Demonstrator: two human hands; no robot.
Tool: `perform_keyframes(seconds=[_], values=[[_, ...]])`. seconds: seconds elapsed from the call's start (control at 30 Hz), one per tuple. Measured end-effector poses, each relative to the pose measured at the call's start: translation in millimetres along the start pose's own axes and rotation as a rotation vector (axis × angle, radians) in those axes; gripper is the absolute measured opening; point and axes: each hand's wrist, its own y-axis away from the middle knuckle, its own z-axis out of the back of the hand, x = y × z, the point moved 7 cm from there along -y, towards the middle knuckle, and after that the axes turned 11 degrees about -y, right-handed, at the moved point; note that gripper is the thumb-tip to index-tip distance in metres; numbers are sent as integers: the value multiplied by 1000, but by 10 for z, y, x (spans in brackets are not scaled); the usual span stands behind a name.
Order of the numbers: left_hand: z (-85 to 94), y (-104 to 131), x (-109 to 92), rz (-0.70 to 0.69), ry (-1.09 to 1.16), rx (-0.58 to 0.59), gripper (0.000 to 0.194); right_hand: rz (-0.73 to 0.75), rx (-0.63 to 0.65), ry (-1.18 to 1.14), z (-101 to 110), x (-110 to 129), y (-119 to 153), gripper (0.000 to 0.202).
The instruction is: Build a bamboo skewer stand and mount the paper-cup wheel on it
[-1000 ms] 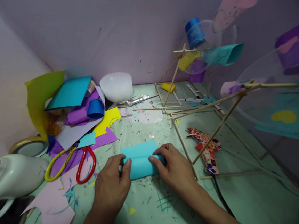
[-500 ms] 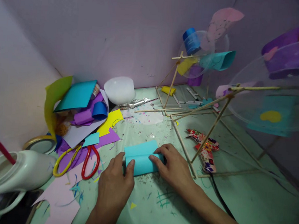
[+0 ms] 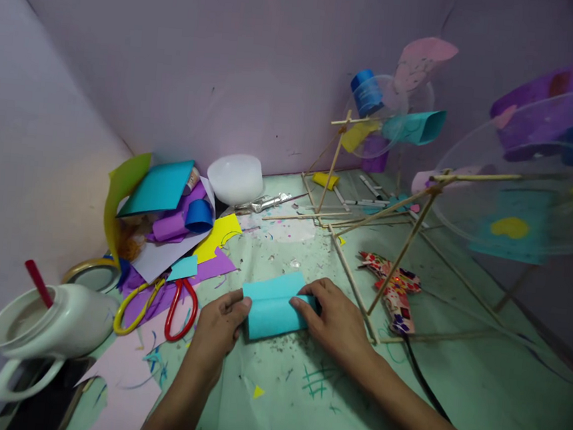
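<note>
A light-blue sheet of paper (image 3: 276, 318), curled over on itself with a flap at the back, lies low over the table in front of me. My left hand (image 3: 218, 333) pinches its left end, thumb bent against the fingers. At the right end, my right hand (image 3: 335, 316) grips the paper between thumb and fingers; the fingertips behind it are hidden. Left of my left hand are the handles of red scissors (image 3: 181, 309) and yellow scissors (image 3: 139, 306). A glue gun wrapped in flowered paper (image 3: 393, 288) lies beyond my right hand.
At right stand stick frames (image 3: 403, 252) carrying clear discs with coloured paper cups. A white pitcher (image 3: 76, 324) with a red stick stands at left. Behind it are coloured papers (image 3: 156, 187) in a heap and a white bowl (image 3: 235, 178). Paper scraps (image 3: 127, 375) litter the left side.
My left hand's thumb has drawn off the front of the paper to its left edge. The right hand keeps its grip. The whole view has shifted slightly.
</note>
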Motion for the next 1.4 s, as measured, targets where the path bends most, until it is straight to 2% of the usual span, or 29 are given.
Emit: perform_keyframes(seconds=[0.07,0.13,0.3,0.4,0.5,0.57,0.67,0.77,0.87,0.97,1.1,1.23,1.4], values=[[-42,25,-27,-16,-21,81,53,9,2,-14,7,5,-1,27],[-38,42,-82,-98,-94,98,49,15,3,-35,22,7,1,27],[44,75,-192,-345,-447,-83,43,33,-11,-128,74,5,22,24],[3,93,-195,-398,-373,-66,42,65,-20,-199,87,25,38,22],[-52,88,-167,-332,-152,35,42,106,-31,-323,96,43,34,20],[-21,72,-136,-242,-12,42,46,100,-61,-495,116,12,11,20],[90,51,-106,-159,189,19,57,-46,-97,-908,110,-141,-37,26],[143,40,-86,-119,335,73,65,-209,2,-1315,10,-197,-54,35],[160,43,-57,-65,354,77,63,-205,154,-1504,-23,-73,-36,39],[126,59,-54,-25,294,74,59,-134,244,-1530,12,53,-9,41],[82,69,-76,-17,206,42,66,-36,318,-1503,50,129,13,44],[104,57,-79,-59,168,-49,73,-35,224,-1301,37,57,-10,45],[120,43,-86,-109,164,-87,71,-200,108,-1118,-33,-65,-20,23]])
